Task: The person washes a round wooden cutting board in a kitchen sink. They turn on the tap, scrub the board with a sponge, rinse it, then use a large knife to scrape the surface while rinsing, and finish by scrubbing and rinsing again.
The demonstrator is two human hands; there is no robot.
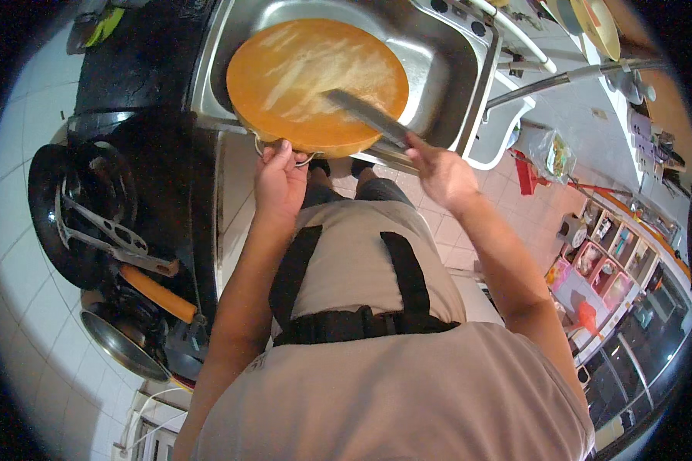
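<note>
A round wooden chopping board (317,75), thick and orange-brown with pale scraped-looking streaks, rests over the near left part of a stainless steel sink (467,57). My left hand (279,181) grips the board's near edge by a metal ring handle (258,145), thumb on top. In my right hand (447,173) is a kitchen knife (369,112). Its grey blade points up and left across the board, the tip near the middle of the wood. Whether the blade touches the surface cannot be told. My right fingers hide most of the knife's handle.
On the left, a black stove top (167,161) carries a dark wok (52,230) with metal utensils and a frying pan (127,346). A metal rail (559,80) and a white pipe (525,34) flank the sink's right side. Storage bins (602,265) stand farther right.
</note>
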